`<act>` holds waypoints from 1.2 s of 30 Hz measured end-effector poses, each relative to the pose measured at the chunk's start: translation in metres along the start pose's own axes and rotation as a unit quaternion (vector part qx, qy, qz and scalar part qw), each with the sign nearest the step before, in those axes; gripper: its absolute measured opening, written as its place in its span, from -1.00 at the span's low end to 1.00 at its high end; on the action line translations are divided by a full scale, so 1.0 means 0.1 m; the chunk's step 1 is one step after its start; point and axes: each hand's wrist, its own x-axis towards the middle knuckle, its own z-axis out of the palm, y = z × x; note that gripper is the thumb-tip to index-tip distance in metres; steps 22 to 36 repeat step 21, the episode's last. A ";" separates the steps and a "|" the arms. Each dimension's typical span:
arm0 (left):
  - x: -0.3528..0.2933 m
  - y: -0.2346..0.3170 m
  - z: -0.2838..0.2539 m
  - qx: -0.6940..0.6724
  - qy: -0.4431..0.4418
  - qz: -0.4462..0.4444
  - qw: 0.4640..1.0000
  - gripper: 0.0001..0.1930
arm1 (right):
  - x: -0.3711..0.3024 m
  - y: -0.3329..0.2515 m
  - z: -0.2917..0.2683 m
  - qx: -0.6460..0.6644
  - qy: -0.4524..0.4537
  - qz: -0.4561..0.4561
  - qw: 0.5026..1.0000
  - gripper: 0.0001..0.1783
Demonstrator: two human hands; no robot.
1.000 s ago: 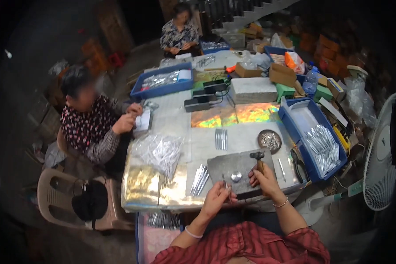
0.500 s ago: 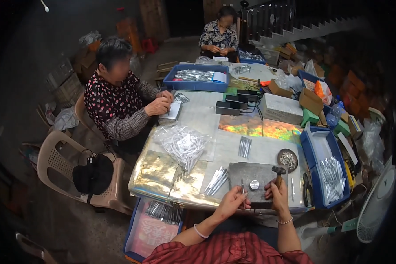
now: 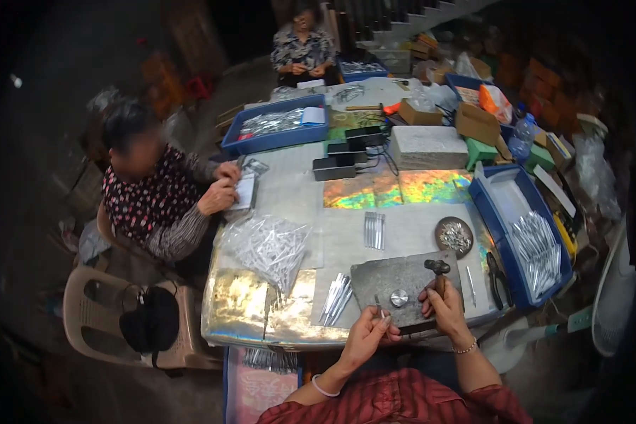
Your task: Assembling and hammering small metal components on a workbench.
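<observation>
My right hand [image 3: 445, 311] grips a hammer [image 3: 437, 267] by its wooden handle, its dark head upright over the right part of a grey slab [image 3: 372, 277]. Pinched in my left hand [image 3: 366, 338] at the slab's front edge is a thin metal piece [image 3: 378, 306], its exact kind too small to tell. Between the hands a round silver metal disc [image 3: 399, 297] lies on the slab. Left of the slab is a bundle of slim silver rods [image 3: 337, 298]; beyond it lies a smaller bundle [image 3: 374, 231]. A single thin rod [image 3: 471, 286] and pliers [image 3: 497, 281] are to the right.
A round dish [image 3: 454, 237] holds small metal parts. At the right stands a blue tray [image 3: 482, 194] of silver rods, with a fan [image 3: 615, 304] beside it. A plastic bag of white pieces [image 3: 268, 249] lies left. Two co-workers sit at the table's left and far sides.
The whole view has shifted, so the table and co-workers appear farther left and tilted. Both hands keep their holds on the hammer and thin metal piece near the disc.
</observation>
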 end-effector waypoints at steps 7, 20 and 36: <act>-0.04 0.04 0.04 -0.014 0.050 0.009 0.999 -0.80 | 0.10 -0.03 -0.04 0.002 -0.032 -0.002 0.999 -0.84; -0.70 -0.44 0.24 -0.030 -0.048 -0.069 0.996 -0.74 | 0.02 -0.01 -0.08 -0.085 -0.028 -0.085 0.992 -0.81; -0.72 -0.41 0.26 -0.015 -0.056 -0.072 0.996 -0.75 | 0.04 0.01 -0.08 -0.114 -0.026 -0.092 0.989 -0.79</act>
